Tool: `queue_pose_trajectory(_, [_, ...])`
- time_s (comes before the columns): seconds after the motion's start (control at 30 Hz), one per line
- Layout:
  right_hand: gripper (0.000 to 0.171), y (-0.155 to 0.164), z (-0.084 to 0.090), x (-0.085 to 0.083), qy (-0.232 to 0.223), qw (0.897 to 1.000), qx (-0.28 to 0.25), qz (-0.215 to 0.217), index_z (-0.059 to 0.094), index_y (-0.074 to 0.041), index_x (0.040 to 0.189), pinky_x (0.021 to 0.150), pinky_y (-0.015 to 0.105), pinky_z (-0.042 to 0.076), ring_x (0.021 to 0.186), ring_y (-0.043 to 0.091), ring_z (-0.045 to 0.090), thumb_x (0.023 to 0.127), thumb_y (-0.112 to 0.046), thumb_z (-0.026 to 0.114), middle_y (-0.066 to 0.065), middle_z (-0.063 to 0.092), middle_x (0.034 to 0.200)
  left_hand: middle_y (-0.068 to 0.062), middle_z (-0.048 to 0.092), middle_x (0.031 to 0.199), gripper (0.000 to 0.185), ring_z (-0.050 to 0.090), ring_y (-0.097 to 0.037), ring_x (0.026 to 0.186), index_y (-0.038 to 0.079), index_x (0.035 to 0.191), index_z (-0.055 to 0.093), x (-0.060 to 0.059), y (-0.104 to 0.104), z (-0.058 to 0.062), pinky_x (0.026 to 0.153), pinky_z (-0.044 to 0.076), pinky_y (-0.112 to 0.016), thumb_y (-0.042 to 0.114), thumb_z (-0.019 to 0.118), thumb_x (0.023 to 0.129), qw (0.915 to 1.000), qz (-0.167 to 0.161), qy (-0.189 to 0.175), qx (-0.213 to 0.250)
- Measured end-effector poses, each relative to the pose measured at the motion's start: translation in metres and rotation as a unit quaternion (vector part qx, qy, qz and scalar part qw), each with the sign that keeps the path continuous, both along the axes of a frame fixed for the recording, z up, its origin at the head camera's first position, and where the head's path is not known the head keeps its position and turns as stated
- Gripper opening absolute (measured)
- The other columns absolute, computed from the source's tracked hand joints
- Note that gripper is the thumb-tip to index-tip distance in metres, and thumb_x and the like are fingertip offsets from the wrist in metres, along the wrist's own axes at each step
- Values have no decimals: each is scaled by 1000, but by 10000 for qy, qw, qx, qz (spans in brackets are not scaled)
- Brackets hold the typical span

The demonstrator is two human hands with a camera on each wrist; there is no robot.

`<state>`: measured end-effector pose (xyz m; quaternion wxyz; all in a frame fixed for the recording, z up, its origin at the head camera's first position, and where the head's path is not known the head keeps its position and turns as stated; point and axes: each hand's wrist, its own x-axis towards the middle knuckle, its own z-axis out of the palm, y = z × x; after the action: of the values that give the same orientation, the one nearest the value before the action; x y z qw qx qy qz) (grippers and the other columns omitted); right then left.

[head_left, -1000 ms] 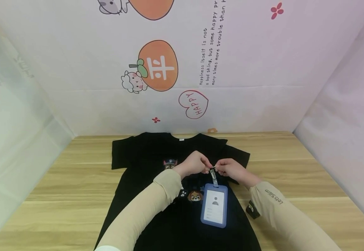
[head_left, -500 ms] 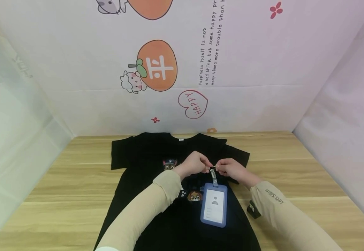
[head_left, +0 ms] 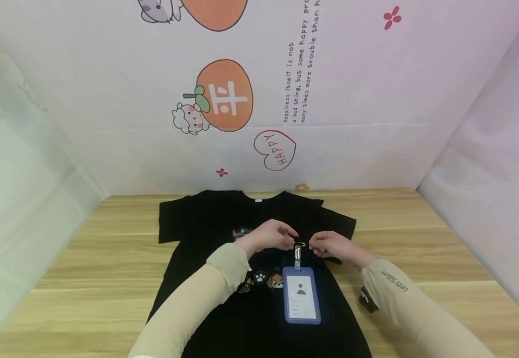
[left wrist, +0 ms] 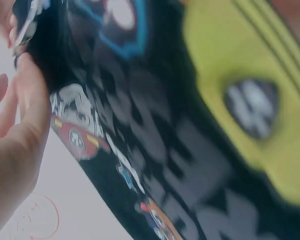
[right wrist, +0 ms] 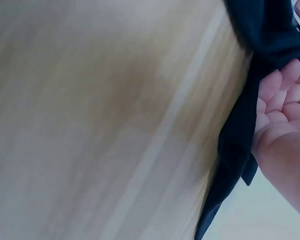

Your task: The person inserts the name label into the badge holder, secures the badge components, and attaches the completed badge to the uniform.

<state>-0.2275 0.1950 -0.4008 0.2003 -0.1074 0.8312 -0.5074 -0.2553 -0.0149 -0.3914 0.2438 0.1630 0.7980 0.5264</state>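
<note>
Head – clip (head_left: 299, 245) btwn both fingers (head_left: 292, 237)

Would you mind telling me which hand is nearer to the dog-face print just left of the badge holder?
Left. The left hand sits just above the dog-face print on the black T-shirt; the right hand lies beyond the badge clip, farther off.

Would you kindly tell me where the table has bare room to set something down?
Bare wood lies on the table left of the shirt, and right of it toward the wall. The middle is crowded: both hands and the badge.
</note>
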Motion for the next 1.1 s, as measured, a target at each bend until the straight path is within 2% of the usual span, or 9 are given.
queue_pose_trajectory(0.2, [24,8,-1,-1,108,9998,168,33,58,8,98,71,26,48,75,13,53,98,-12,46,1,56,78,-12,66,108,30,66,-21,97,0,123,59,1,-17,5,87,55,-33,9,57,94,9997,-180,-44,-153])
queue_pose_trajectory(0.33, [23,16,0,0,410,9984,387,65,57,10,98,70,27,49,75,14,54,97,-11,47,4,57,79,-9,65,115,30,65,-20,102,4,122,60,4,-31,11,90,53,-34,17,58,95,9983,-251,171,-491])
queue_pose_trajectory(0.43, [19,22,0,0,874,9921,900,-52,57,6,97,69,28,49,76,15,55,96,-12,51,8,60,83,-7,65,115,30,64,-19,100,7,121,61,5,-44,13,89,53,-35,18,60,94,9949,-317,536,-799])
queue_pose_trajectory(0.57, [17,30,-1,-1,1371,9766,1648,-181,58,0,101,70,31,48,79,18,56,95,-16,53,11,62,90,-8,66,114,30,63,-19,99,8,120,63,6,-65,13,85,54,-34,18,63,91,9871,-296,1078,-1150])
queue_pose_trajectory(0.73, [30,33,-1,-4,1699,9628,2100,-87,56,4,113,80,45,49,91,29,56,94,-19,55,21,60,103,-16,60,126,39,57,-28,114,4,125,58,4,-96,10,89,52,-40,16,67,88,9837,59,1277,-1267])
queue_pose_trajectory(0.83, [37,31,-1,-1,1896,9441,2696,58,56,2,119,87,53,46,102,39,53,93,-24,57,29,54,115,-18,55,131,45,52,-33,120,4,128,55,3,-112,7,97,46,-46,17,68,87,9793,334,1396,-1429])
queue_pose_trajectory(0.97, [45,22,1,3,2063,9094,3602,255,56,-3,126,90,58,42,107,44,47,91,-32,59,32,48,126,-19,49,137,52,44,-36,128,4,131,53,2,-130,2,104,39,-50,20,71,85,9703,528,1577,-1758])
queue_pose_trajectory(1.03, [49,16,3,3,1996,9011,3839,284,55,-5,129,90,58,42,107,45,46,91,-36,58,32,46,129,-19,45,141,57,40,-37,131,5,134,50,1,-137,0,106,36,-51,21,72,84,9668,540,1556,-1955])
queue_pose_trajectory(1.1, [51,13,5,3,1913,8983,3944,302,55,-5,130,93,60,41,112,49,45,91,-37,58,33,45,132,-20,41,145,63,36,-38,134,5,137,47,1,-142,-1,108,34,-52,22,73,83,9613,475,1502,-2259])
